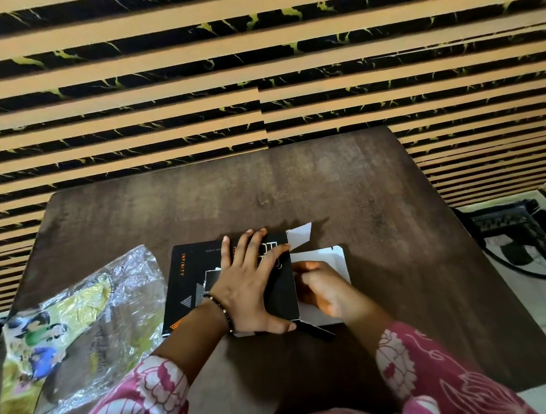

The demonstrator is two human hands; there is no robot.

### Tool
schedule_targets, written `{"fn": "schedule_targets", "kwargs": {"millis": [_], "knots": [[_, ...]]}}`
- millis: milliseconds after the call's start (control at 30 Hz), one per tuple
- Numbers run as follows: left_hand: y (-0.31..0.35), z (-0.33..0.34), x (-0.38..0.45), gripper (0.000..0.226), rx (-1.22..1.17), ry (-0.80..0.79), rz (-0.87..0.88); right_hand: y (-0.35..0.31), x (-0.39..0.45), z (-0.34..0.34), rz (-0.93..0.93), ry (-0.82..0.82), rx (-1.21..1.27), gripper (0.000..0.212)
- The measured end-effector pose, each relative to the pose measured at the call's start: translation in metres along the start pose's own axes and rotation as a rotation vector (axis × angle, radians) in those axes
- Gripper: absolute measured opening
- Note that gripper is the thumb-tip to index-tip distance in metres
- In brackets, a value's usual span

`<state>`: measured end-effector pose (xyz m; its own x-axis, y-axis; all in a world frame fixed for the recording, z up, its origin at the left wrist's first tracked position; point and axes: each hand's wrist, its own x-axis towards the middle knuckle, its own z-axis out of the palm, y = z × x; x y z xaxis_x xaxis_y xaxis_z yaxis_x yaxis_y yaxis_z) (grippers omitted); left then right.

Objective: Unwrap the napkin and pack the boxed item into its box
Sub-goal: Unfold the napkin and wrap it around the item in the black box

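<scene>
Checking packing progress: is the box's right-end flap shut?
No: the box has white flaps standing open at its right end, by the right hand.

Bare table point(346, 183) beyond box point(188, 281); crinkled plastic wrapper point(77, 332) at left

Both my sleeves point(143, 396) pink with white floral and leaf print — loose, ending before the wrist. Same fabric on my lap at the bottom edge. Left wrist has a thin dark beaded bracelet point(219, 307) — right wrist bare, no rings visible.
</scene>
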<state>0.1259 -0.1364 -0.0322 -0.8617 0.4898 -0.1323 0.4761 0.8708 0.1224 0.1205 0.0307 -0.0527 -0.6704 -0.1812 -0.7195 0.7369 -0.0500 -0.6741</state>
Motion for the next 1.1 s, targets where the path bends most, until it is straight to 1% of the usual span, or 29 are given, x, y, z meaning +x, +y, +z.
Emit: {"fn": "schedule_targets", "kwargs": {"millis": [67, 100, 133, 200, 233, 267, 300, 333, 400, 467, 567, 633, 700, 800, 867, 967, 1033, 1100], "knots": [[-0.001, 0.001, 0.0, 0.125, -0.03, 0.012, 0.001, 0.001, -0.011, -0.026, -0.062, -0.042, 0.033, 0.029], [-0.001, 0.001, 0.0, 0.124, -0.051, 0.022, -0.002, 0.003, -0.02, -0.04, -0.106, -0.082, -0.018, 0.03], [-0.002, 0.001, 0.0, 0.122, -0.072, 0.034, -0.01, 0.004, -0.032, -0.052, -0.146, -0.139, -0.121, 0.03], [-0.002, 0.001, 0.002, 0.114, -0.122, 0.07, -0.057, 0.008, -0.054, -0.062, -0.184, -0.267, -0.435, 0.039], [-0.001, 0.0, 0.005, 0.109, -0.132, 0.099, -0.099, 0.014, -0.062, -0.061, -0.191, -0.306, -0.613, 0.045], [0.001, -0.001, 0.009, 0.103, -0.116, 0.133, -0.148, 0.021, -0.067, -0.056, -0.203, -0.298, -0.772, 0.05], [0.004, -0.004, 0.014, 0.096, -0.089, 0.156, -0.196, 0.029, -0.068, -0.049, -0.235, -0.228, -0.915, 0.052], [0.007, -0.007, 0.021, 0.088, -0.067, 0.156, -0.23, 0.034, -0.069, -0.042, -0.295, -0.112, -1.029, 0.051], [0.014, -0.016, 0.035, 0.075, -0.07, 0.076, -0.274, 0.038, -0.067, -0.033, -0.392, 0.118, -1.155, 0.046], [0.018, -0.022, 0.048, 0.067, -0.109, -0.034, -0.302, 0.038, -0.061, -0.033, -0.39, 0.267, -1.168, 0.046], [0.022, -0.023, 0.057, 0.054, -0.118, -0.142, -0.27, 0.033, -0.055, -0.038, -0.363, 0.363, -1.153, 0.052], [0.022, -0.021, 0.057, 0.049, -0.141, -0.132, -0.261, 0.029, -0.051, -0.04, -0.392, 0.404, -1.168, 0.055], [0.023, -0.017, 0.055, 0.049, -0.137, -0.088, -0.249, 0.026, -0.046, -0.041, -0.439, 0.441, -1.229, 0.056], [0.032, -0.01, 0.046, 0.055, -0.093, -0.059, -0.227, 0.025, -0.038, -0.038, -0.495, 0.481, -1.326, 0.057], [0.039, -0.007, 0.039, 0.061, -0.046, -0.074, -0.218, 0.025, -0.032, -0.037, -0.483, 0.488, -1.347, 0.058], [0.047, -0.003, 0.028, 0.068, 0.055, -0.097, -0.209, 0.027, -0.022, -0.042, -0.405, 0.435, -1.339, 0.055], [0.05, -0.001, 0.021, 0.07, 0.1, -0.107, -0.208, 0.031, -0.018, -0.049, -0.385, 0.397, -1.31, 0.051], [0.054, 0.002, 0.017, 0.065, 0.076, -0.097, -0.225, 0.038, -0.019, -0.055, -0.44, 0.459, -1.184, 0.045]]}}
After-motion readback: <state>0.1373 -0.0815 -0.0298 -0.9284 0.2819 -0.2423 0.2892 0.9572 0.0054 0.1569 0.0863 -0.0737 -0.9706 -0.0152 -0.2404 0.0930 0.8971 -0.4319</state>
